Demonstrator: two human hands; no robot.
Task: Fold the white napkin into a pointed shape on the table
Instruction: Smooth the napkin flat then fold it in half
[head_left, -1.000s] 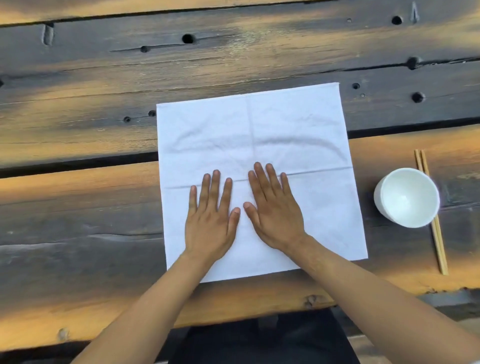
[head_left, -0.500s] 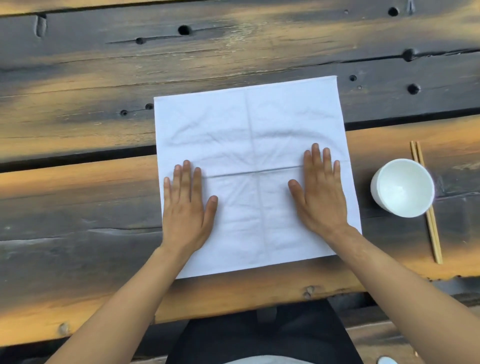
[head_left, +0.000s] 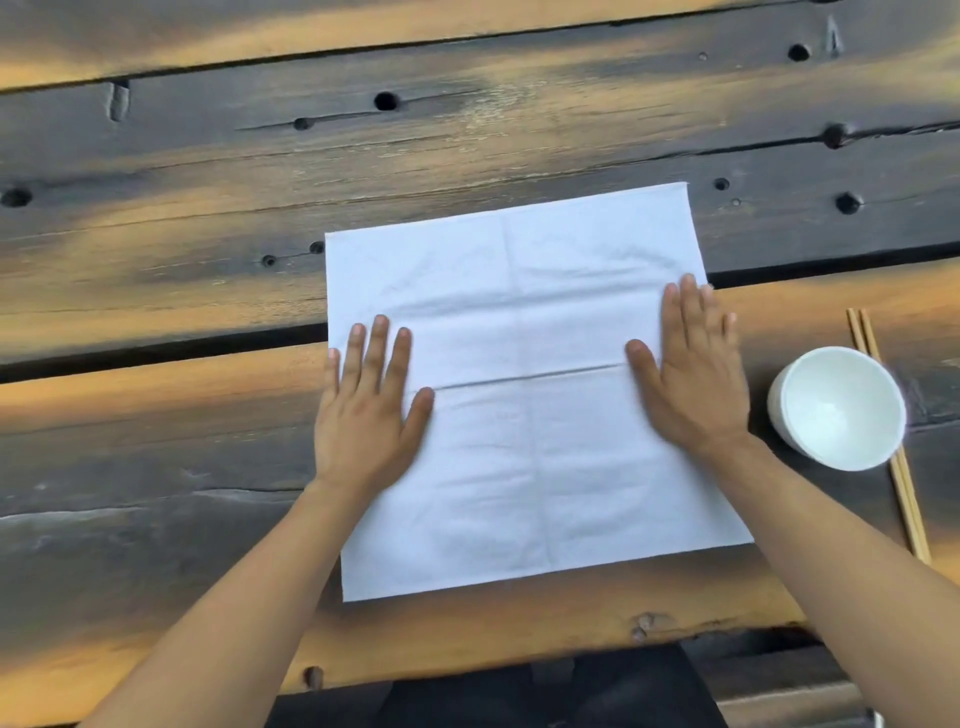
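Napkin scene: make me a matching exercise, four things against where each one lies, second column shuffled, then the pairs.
Things:
1. left hand
2. right hand
3. white bowl
4. chopsticks

Places:
A. farthest right, partly hidden by the bowl
B. flat on the right edge of the white napkin
C. on the wooden table, right of the napkin, apart from it
D. flat on the napkin's left edge

Pairs: 1-D, 2-B, 3-C, 4-A
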